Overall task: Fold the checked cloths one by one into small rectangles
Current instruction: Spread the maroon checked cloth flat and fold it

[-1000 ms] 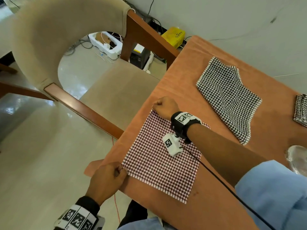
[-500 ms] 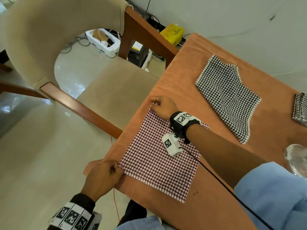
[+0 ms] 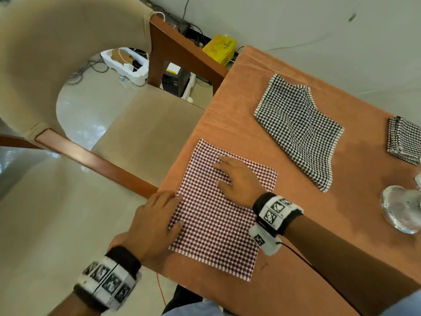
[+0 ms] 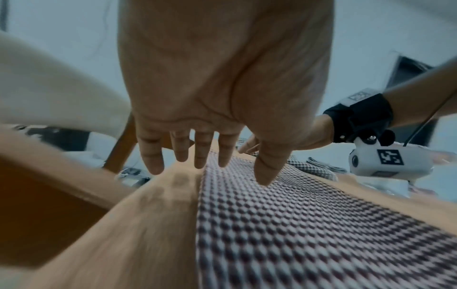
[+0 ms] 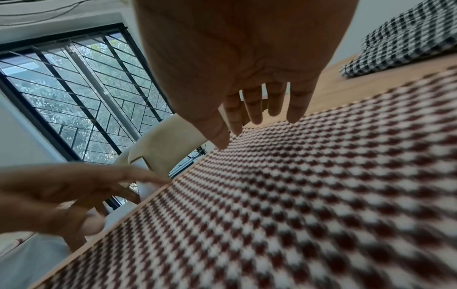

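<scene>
A red-and-white checked cloth (image 3: 218, 215) lies flat and square near the table's left edge; it shows close up as the red-checked cloth (image 4: 309, 234) and the same cloth (image 5: 309, 195) in the wrist views. My right hand (image 3: 237, 179) lies over its far middle with fingers straight. My left hand (image 3: 157, 222) sits at the cloth's left edge, fingers spread and straight, thumb over the cloth. A black-and-white checked cloth (image 3: 298, 128) lies loosely spread farther back. A folded black-checked cloth (image 3: 403, 140) rests at the right edge.
The table (image 3: 341, 236) has an orange-brown cover. A beige upholstered chair (image 3: 141, 137) with wooden arms stands tight against its left side. A glass dish (image 3: 401, 210) sits at the right. A yellow box (image 3: 218, 49) and cables lie on the floor behind.
Both hands have let go of the red cloth's left corners and opened. The right hand moved onto the cloth's middle; the left hand slid up along the left edge.
</scene>
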